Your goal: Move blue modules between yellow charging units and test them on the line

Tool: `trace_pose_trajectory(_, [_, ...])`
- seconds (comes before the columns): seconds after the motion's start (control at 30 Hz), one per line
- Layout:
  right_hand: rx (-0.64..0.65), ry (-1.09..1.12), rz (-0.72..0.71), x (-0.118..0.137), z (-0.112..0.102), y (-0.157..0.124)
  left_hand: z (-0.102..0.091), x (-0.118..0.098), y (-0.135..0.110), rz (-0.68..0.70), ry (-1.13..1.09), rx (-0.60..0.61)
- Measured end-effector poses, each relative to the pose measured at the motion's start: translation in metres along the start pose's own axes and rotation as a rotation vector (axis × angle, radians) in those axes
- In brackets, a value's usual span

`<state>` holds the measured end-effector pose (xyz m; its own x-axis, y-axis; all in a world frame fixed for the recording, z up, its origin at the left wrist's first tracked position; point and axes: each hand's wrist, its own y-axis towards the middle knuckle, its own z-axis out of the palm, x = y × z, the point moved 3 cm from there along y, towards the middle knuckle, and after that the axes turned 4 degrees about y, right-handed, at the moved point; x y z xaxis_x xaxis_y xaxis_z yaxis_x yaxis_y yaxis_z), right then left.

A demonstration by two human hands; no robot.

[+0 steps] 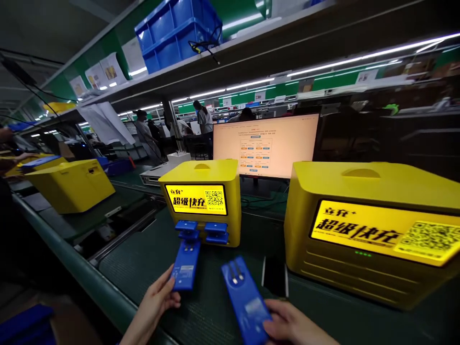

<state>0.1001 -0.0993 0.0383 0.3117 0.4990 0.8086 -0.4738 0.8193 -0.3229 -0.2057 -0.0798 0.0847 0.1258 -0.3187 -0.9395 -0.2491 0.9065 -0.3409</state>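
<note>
My left hand (160, 298) is closed on the near end of a blue power bank (186, 266). That power bank's far end is close under the front slots of a yellow charging cabinet (221, 177); whether it touches them I cannot tell. Several other blue power banks (216, 232) stick out of the same cabinet front. Over the green mat, my right hand (282, 322) grips a second blue power bank (246, 302) by its lower edge. Its face shows short cable plugs and a pale label.
A larger yellow cabinet (377, 182) stands at the right, beside a dark phone-like slab (275, 275). Behind is a lit monitor (265, 143). Another yellow cabinet (74, 184) sits at the left. Blue crates (179, 33) rest on the overhead shelf, and people stand further back.
</note>
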Motion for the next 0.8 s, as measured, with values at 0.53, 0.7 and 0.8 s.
trace_pose_trajectory(0.53, [-0.341, 0.367, -0.301, 0.036, 0.003, 0.043, 0.111, -0.039, 0.041, 0.917, 0.754, 0.098])
trace_pose_trajectory(0.7, [-0.866, -0.197, -0.639, 0.099, -0.111, -0.104, 0.128, -0.074, 0.037, 1.173, 1.042, -0.046])
trace_pose_trajectory(0.8, [-1.225, -0.373, -0.953, 0.185, -0.137, -0.165, 0.196, -0.107, 0.018, 1.116, 0.925, 0.098])
